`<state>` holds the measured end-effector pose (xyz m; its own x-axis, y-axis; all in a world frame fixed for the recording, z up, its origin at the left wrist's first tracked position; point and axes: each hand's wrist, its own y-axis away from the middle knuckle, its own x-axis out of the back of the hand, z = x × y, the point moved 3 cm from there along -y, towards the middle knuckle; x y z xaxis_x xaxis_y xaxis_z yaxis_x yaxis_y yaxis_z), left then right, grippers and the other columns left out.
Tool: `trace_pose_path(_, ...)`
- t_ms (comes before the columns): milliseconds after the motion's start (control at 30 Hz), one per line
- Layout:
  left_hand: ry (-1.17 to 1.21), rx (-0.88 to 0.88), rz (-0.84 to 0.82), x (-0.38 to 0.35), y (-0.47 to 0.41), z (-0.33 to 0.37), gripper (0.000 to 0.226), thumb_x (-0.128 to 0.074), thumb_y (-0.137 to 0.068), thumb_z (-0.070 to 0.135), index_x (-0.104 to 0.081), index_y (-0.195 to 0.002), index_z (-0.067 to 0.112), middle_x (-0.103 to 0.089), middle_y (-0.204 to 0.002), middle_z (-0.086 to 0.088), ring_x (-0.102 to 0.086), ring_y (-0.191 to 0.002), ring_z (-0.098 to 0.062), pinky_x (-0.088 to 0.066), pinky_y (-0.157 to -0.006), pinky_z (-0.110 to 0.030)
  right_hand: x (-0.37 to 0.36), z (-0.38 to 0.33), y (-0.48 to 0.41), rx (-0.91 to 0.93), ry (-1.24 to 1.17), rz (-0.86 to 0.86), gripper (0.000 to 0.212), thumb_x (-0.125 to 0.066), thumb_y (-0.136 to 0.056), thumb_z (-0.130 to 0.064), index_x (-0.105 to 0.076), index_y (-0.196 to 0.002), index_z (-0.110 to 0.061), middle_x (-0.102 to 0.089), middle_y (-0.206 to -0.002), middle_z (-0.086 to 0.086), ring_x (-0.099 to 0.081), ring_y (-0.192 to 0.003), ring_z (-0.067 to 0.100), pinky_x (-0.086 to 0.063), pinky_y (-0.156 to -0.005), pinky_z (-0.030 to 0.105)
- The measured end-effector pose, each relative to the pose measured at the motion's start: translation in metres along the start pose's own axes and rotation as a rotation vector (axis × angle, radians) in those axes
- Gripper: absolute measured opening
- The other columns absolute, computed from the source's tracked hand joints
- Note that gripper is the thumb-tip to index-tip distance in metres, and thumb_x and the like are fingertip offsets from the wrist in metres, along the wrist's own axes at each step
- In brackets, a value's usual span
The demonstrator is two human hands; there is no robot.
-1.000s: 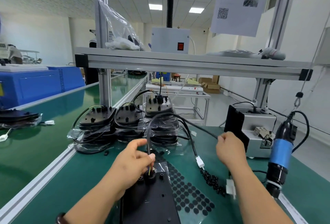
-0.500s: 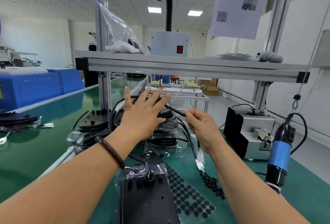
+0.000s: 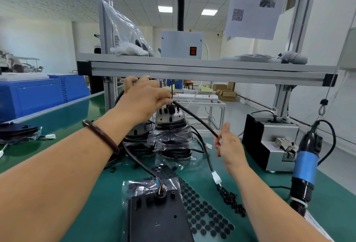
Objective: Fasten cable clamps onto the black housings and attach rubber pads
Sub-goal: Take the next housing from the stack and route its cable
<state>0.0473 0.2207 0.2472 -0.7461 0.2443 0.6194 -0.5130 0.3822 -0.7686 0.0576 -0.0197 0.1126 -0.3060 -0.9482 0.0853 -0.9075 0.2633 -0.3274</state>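
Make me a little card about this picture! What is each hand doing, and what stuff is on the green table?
left hand: grips the black cable up by the stacked housings
right hand: pinches the same cable lower down
front housing: lies flat nearest the camera, with coloured wires going into it
rubber pads: round black dots on a sheet to the right of the front housing
cable clamps: small black pile right of the sheet
screwdriver: blue band, upright at the right edge
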Motion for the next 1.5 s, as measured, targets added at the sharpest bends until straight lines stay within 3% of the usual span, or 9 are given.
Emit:
trace_pose_path(233,-0.077,-0.083,-0.055,0.007,-0.002,0.005,0.03,-0.044,-0.089,0.056,-0.068,-0.095,0.038,-0.047,-0.076,0.018,-0.035,-0.086,-0.008,-0.011,-0.073,-0.031,0.021,0.005,-0.013,0.096,0.115,0.143,0.063,-0.029,-0.093,-0.064,-0.04,-0.063,-0.01,-0.031,-0.048,-0.005,-0.029,-0.045,0.011,-0.024,-0.053,0.028)
trace_pose_path(467,-0.115,-0.131,-0.109,0.01,-0.002,0.006,0.04,-0.035,-0.086,0.061,-0.067,-0.095,0.039,-0.049,-0.078,0.018,-0.035,-0.084,-0.006,-0.02,-0.078,-0.035,0.041,0.015,-0.023,0.111,0.184,0.198,0.057,-0.034,-0.096,-0.058,-0.03,-0.056,-0.017,-0.029,-0.04,-0.012,-0.024,-0.037,0.005,-0.02,-0.037,0.016)
trace_pose_path(633,-0.107,-0.169,-0.117,0.005,0.003,0.008,0.048,-0.031,-0.086,0.063,-0.069,-0.093,0.034,-0.051,-0.078,0.017,-0.039,-0.085,-0.009,-0.02,-0.077,-0.035,0.048,0.024,-0.025,0.118,0.273,0.222,0.06,-0.032,-0.099,-0.055,-0.032,-0.052,-0.017,-0.034,-0.046,-0.005,-0.028,-0.045,0.014,-0.023,-0.049,0.029)
trace_pose_path(1067,-0.104,-0.182,-0.108,-0.006,0.016,0.005,0.056,-0.021,-0.082,0.066,-0.066,-0.081,0.033,-0.036,-0.065,0.025,-0.034,-0.075,-0.005,-0.014,-0.072,-0.033,0.055,0.031,-0.024,0.071,0.253,0.196,0.059,-0.034,-0.097,-0.056,-0.031,-0.055,-0.015,-0.031,-0.051,0.001,-0.028,-0.051,0.018,-0.023,-0.055,0.03)
trace_pose_path(1200,0.011,0.023,-0.197,-0.007,0.014,0.002,0.031,-0.045,-0.091,0.053,-0.065,-0.111,0.039,-0.055,-0.095,0.016,-0.043,-0.101,-0.011,-0.013,-0.079,-0.028,0.04,0.031,-0.022,-0.059,0.141,0.205,0.055,-0.035,-0.097,-0.058,-0.028,-0.056,-0.021,-0.028,-0.049,-0.004,-0.023,-0.048,0.016,-0.02,-0.051,0.027)
trace_pose_path(1267,0.074,0.1,-0.247,0.0,0.018,-0.004,0.046,-0.05,-0.093,0.045,-0.044,-0.138,0.039,-0.051,-0.129,0.007,-0.036,-0.127,-0.019,-0.016,-0.104,-0.033,0.032,0.036,-0.019,-0.173,0.122,0.183,0.054,-0.033,-0.096,-0.061,-0.033,-0.06,-0.02,-0.029,-0.052,-0.003,-0.023,-0.048,0.017,-0.022,-0.05,0.026)
trace_pose_path(1333,0.15,0.207,-0.148,0.017,0.033,-0.011,0.054,-0.055,-0.092,0.036,-0.036,-0.142,0.03,-0.041,-0.14,-0.002,-0.032,-0.132,-0.024,-0.019,-0.111,-0.042,0.025,0.046,-0.013,-0.284,0.13,0.125,0.054,-0.029,-0.096,-0.062,-0.04,-0.067,-0.018,-0.031,-0.056,-0.001,-0.025,-0.05,0.017,-0.025,-0.051,0.027)
trace_pose_path(1433,0.294,0.48,0.167,0.04,0.089,-0.018,0.021,-0.055,-0.091,0.035,-0.047,-0.102,0.019,-0.051,-0.105,-0.005,-0.049,-0.096,-0.022,-0.039,-0.084,-0.036,0.017,0.058,-0.006,-0.369,0.189,0.036,0.053,-0.03,-0.099,-0.054,-0.05,-0.075,-0.012,-0.039,-0.061,0.003,-0.032,-0.053,0.019,-0.031,-0.053,0.028)
trace_pose_path(1500,0.466,0.777,0.041,0.039,0.134,-0.018,0.032,-0.051,-0.088,0.05,-0.046,-0.085,0.019,-0.055,-0.086,-0.004,-0.049,-0.071,-0.018,-0.038,-0.061,-0.032,0.015,0.059,-0.004,-0.356,0.25,-0.01,0.048,-0.033,-0.101,-0.047,-0.054,-0.076,-0.012,-0.043,-0.064,0.004,-0.035,-0.054,0.02,-0.032,-0.055,0.03)
